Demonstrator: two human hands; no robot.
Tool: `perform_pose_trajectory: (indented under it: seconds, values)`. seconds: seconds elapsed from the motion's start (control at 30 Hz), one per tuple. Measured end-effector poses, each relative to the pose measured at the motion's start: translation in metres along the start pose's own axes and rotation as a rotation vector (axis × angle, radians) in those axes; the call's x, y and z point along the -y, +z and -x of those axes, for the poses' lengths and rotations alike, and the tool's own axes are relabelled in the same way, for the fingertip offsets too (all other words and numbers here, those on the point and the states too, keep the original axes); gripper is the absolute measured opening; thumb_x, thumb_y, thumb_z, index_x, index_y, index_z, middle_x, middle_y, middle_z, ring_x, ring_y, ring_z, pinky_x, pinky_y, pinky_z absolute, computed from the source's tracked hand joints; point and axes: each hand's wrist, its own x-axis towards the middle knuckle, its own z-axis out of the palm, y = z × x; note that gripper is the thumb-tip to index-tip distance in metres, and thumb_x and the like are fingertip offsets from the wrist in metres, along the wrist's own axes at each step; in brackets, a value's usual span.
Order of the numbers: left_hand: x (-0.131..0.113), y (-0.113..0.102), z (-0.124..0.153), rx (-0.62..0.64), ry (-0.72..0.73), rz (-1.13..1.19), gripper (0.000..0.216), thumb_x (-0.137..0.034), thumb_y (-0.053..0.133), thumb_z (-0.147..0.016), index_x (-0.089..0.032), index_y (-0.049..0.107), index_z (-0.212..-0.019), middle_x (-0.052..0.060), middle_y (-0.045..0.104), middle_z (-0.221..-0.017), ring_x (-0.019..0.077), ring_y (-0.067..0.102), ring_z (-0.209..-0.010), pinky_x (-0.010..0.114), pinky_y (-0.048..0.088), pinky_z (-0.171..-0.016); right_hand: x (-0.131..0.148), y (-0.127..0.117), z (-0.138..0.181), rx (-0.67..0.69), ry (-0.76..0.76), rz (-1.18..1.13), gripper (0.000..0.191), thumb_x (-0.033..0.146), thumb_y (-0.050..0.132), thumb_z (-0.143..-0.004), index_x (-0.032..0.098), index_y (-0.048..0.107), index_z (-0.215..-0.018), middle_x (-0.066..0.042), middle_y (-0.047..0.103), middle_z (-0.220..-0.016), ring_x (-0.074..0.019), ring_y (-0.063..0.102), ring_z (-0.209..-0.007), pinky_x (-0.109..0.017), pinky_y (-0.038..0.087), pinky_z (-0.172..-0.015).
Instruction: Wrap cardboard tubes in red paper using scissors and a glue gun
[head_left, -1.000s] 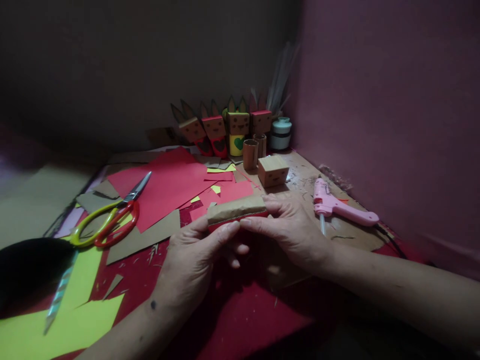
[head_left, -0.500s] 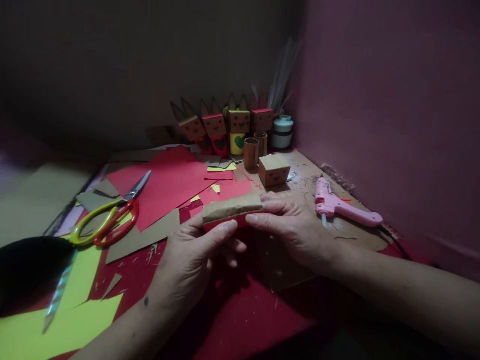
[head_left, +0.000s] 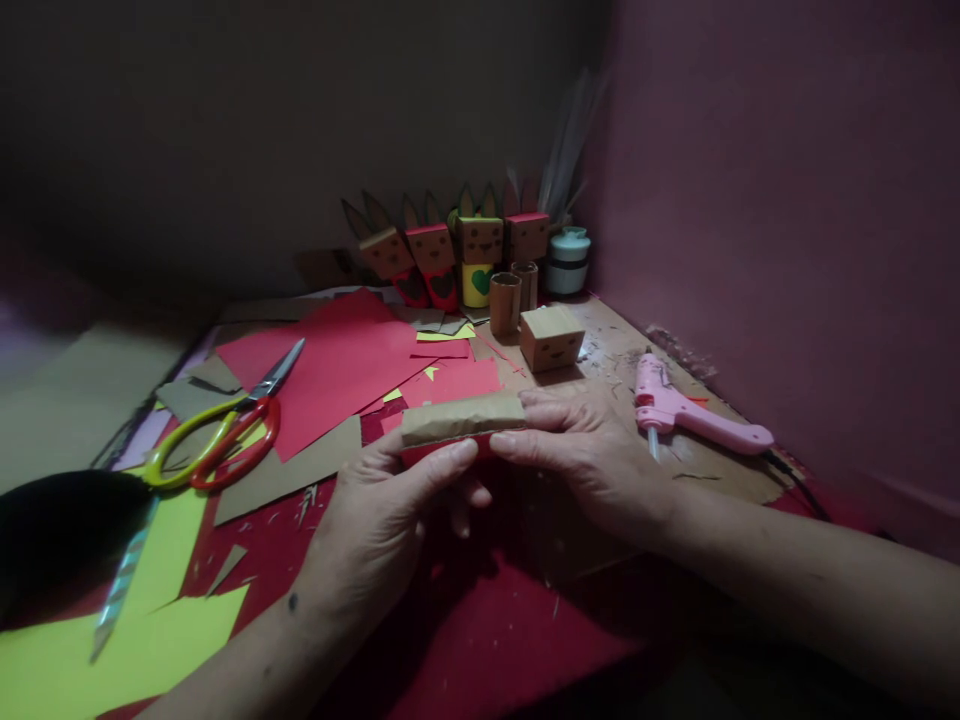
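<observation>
Both hands grip a curved piece of brown cardboard (head_left: 463, 416) with a red lower side, held above the red tabletop (head_left: 480, 620). My left hand (head_left: 397, 510) pinches its left end, thumb along the near edge and fingers underneath. At the other end, my right hand (head_left: 585, 455) has its thumb on the near edge and its fingers behind. Just beyond them sits a small cardboard box (head_left: 553, 338) with a drawn face. Two brown cardboard tubes (head_left: 505, 304) stand behind that box. The undersides of the fingers are partly hidden.
Yellow-and-red scissors (head_left: 225, 430) lie left on red paper (head_left: 337, 350) and cardboard scraps. Nearby are yellow paper (head_left: 150, 645) and a striped pencil (head_left: 120, 590). A pink glue gun (head_left: 694, 415) rests right, near the wall. Several eared box figures (head_left: 480, 245) and a light-blue jar (head_left: 568, 260) stand behind.
The view has shifted very slightly. Both hands keep their grip on the cardboard piece, with almost no movement.
</observation>
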Motion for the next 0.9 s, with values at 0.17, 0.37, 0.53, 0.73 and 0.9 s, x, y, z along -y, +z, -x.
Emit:
perform_pose_trajectory:
  seconds: [0.17, 0.37, 0.53, 0.73, 0.9]
  values:
    - [-0.003, -0.006, 0.000, 0.047, -0.024, -0.006, 0.024, -0.035, 0.069, -0.082, -0.019, 0.072, -0.100, 0.004, 0.069, -0.057, 0.0123, 0.057, -0.041, 0.018, 0.041, -0.038, 0.005, -0.003, -0.001, 0.013, -0.005, 0.001, 0.016, 0.019, 0.061, -0.087, 0.018, 0.077, -0.086, -0.002, 0.067, -0.071, -0.0156, 0.063, -0.072, -0.035, 0.052, -0.078]
    - [-0.012, -0.007, 0.001, 0.061, -0.010, 0.028, 0.016, -0.032, 0.069, -0.084, -0.020, 0.076, -0.091, 0.004, 0.071, -0.058, 0.0101, 0.059, -0.042, 0.016, 0.047, -0.042, 0.004, -0.014, -0.001, -0.101, -0.070, 0.068, 0.016, 0.025, 0.069, -0.082, 0.021, 0.078, -0.094, -0.005, 0.072, -0.092, -0.0184, 0.062, -0.088, -0.036, 0.046, -0.087]
    - [-0.012, -0.009, 0.002, -0.018, 0.003, -0.019, 0.018, -0.033, 0.070, -0.083, -0.021, 0.077, -0.095, 0.003, 0.075, -0.069, 0.0116, 0.065, -0.054, 0.017, 0.053, -0.052, 0.010, -0.015, 0.000, -0.168, -0.092, 0.205, 0.010, 0.024, 0.070, -0.082, 0.019, 0.079, -0.082, -0.002, 0.070, -0.080, -0.0140, 0.060, -0.074, -0.029, 0.047, -0.075]
    - [-0.017, -0.001, 0.005, -0.076, 0.119, -0.053, 0.019, -0.027, 0.071, -0.082, -0.017, 0.078, -0.096, 0.008, 0.079, -0.088, 0.0179, 0.072, -0.073, 0.022, 0.058, -0.066, 0.013, -0.010, -0.002, -0.149, 0.044, 0.200, 0.020, 0.030, 0.068, -0.085, 0.020, 0.078, -0.099, 0.001, 0.065, -0.059, -0.0075, 0.055, -0.048, -0.019, 0.034, -0.042]
    - [-0.019, 0.003, 0.004, -0.113, 0.207, -0.092, 0.013, -0.022, 0.070, -0.082, -0.018, 0.080, -0.090, 0.006, 0.079, -0.088, 0.0184, 0.072, -0.082, 0.021, 0.056, -0.074, 0.008, -0.012, -0.003, -0.130, 0.102, 0.069, 0.019, 0.029, 0.070, -0.084, 0.020, 0.077, -0.098, -0.002, 0.069, -0.063, -0.0110, 0.065, -0.053, -0.019, 0.046, -0.046]
